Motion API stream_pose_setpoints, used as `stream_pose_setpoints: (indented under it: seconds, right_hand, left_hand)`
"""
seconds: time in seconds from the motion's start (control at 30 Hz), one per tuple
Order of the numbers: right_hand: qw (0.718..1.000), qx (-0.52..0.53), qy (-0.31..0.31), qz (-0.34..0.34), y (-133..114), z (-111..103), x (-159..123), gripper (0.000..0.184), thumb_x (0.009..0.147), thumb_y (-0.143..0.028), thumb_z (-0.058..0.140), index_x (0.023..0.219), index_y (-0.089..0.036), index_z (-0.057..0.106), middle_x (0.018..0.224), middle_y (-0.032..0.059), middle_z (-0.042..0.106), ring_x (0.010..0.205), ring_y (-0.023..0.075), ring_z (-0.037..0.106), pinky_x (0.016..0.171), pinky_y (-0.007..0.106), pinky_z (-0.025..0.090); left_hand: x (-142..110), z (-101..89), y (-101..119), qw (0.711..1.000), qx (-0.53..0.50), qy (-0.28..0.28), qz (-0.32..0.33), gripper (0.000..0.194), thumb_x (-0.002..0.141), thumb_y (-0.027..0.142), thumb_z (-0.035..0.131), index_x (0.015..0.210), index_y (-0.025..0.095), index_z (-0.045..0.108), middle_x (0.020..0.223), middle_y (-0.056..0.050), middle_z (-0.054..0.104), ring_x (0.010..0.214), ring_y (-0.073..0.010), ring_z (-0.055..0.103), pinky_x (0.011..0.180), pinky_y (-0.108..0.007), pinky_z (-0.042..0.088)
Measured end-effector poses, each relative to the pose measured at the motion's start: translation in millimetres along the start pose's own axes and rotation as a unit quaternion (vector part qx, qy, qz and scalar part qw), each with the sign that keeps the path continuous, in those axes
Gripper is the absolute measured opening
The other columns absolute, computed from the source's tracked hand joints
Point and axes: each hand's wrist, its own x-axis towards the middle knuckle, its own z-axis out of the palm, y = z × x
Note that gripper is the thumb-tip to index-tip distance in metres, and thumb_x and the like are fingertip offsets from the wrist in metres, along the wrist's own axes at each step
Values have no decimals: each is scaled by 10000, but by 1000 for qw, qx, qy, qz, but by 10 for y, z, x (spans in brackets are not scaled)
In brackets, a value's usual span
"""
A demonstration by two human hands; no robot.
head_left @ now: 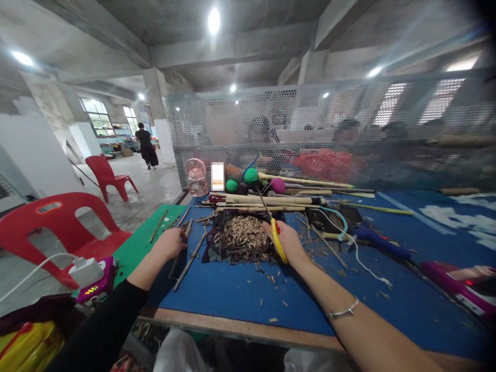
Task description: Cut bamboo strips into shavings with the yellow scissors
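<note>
The fingers of the right hand [287, 242] are wrapped round the yellow-handled metal scissors [276, 238], blades pointing up and away, while those of the left hand [170, 244] curl together against thin, dry brown sticks [188, 233], though whether they pinch one I cannot tell. Between the hands, a heap of short, pale brown chips [248, 231] lies on a dark patterned cloth [212, 253] spread over the blue tabletop [232, 289]. Beyond it lie long, pale wooden poles [271, 199], two round green balls [251, 175] and a round magenta ball [277, 184], before a perforated grey metal screen [232, 121].
</note>
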Motion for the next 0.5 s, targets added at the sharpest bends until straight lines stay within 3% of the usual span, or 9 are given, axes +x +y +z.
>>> stream_pose_setpoints:
  seconds: [0.17,0.33,0.43,0.5]
  right_hand:
    - [1000,5,-10,-6,-37,0,-16,494,717,-655,437,610,-175,486,521,-41,424,521,103,364,476,206,293]
    - [1000,9,-13,-3,-43,-4,-20,501,718,-658,431,632,-171,505,528,-37,437,527,105,369,486,204,301]
    - [1000,11,-16,2,-38,-13,-15,489,719,-649,438,632,-171,499,527,-35,438,524,107,376,481,204,297]
    - [1000,10,-19,3,-35,-15,-12,483,719,-645,441,626,-174,490,527,-34,442,521,106,378,483,205,299]
  left_hand:
    - [19,-23,12,1000,-19,6,4,286,680,292,602,933,171,656,859,-82,684,827,-203,619,702,-236,420]
    - [-37,-38,185,998,-33,55,-2,316,732,425,525,875,179,661,894,-96,681,834,-214,619,681,-250,425]
    - [-93,-25,307,999,-27,1,21,323,690,482,541,738,194,678,784,-84,691,757,-213,629,635,-247,425]
    - [-112,-10,357,999,-22,-29,36,273,672,433,555,697,194,684,734,-79,691,727,-207,633,628,-242,424]
